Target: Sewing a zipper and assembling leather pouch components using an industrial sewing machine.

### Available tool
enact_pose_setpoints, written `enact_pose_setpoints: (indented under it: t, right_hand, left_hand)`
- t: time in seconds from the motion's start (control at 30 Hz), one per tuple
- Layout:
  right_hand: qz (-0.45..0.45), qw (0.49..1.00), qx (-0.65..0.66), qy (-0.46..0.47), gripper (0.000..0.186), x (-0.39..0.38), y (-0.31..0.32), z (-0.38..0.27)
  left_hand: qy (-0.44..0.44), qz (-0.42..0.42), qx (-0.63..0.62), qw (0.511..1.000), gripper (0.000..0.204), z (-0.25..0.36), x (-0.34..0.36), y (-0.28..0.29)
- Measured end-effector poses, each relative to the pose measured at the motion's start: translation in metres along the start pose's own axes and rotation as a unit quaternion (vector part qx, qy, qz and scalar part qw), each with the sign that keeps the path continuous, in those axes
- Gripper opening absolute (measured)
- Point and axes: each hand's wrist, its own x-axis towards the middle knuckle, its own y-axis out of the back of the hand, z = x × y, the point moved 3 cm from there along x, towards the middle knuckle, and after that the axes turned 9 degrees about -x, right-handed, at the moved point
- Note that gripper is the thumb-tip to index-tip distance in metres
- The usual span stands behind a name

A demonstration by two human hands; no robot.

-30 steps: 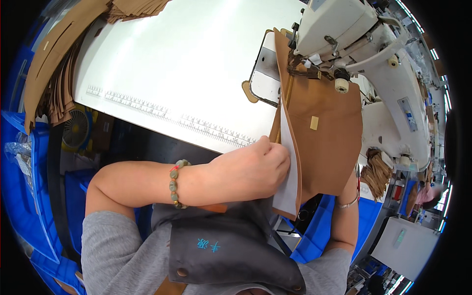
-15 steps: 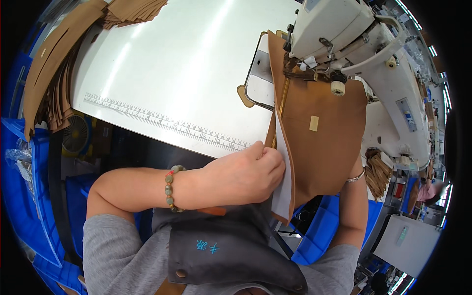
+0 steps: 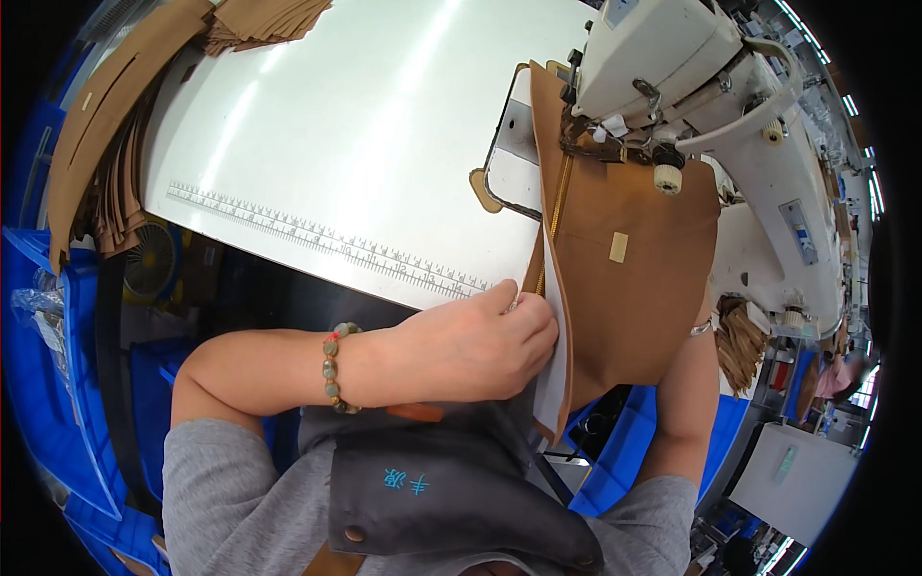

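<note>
My left hand (image 3: 490, 341) is closed at the lower end of a brown workpiece (image 3: 634, 278) with a brass zipper (image 3: 561, 187) and a pale backing strip (image 3: 551, 384) along its left side. The fingertips pinch at the zipper's lower end. The panel carries a small cream patch (image 3: 619, 248). Its upper end lies under the presser foot (image 3: 595, 144) of a white sewing machine (image 3: 653, 48). My right forearm (image 3: 682, 394) reaches up behind the brown panel, with that hand's fingers hidden under or behind it.
A white table (image 3: 336, 115) with a printed ruler bears stacks of brown cut pieces (image 3: 120, 125) at the left and a bundle (image 3: 738, 341) at the right. Blue bins (image 3: 77, 403) flank me. A fan (image 3: 149, 254) sits below the table.
My left hand has moved slightly left and down with the workpiece's lower end. My right arm has moved up and to the right behind the panel, which now spreads a little further right.
</note>
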Motion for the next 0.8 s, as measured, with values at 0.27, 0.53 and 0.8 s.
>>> enact_pose_setpoints:
  t: [0.27,0.53,0.8]
  right_hand:
    - [-0.007,0.997,0.054,-0.055,0.039,-0.02,-0.01,-0.01]
    - [-0.002,0.985,0.116,-0.128,0.037,-0.053,-0.025,-0.036]
    - [0.28,0.932,0.183,-0.14,0.015,-0.089,0.017,-0.043]
  left_hand:
    - [-0.008,-0.026,-0.036,0.999,0.016,-0.005,-0.007,0.001]
    - [-0.004,0.048,-0.059,0.997,0.026,-0.012,-0.01,0.003]
    - [0.05,0.033,-0.1,0.993,0.037,-0.002,-0.032,0.005]
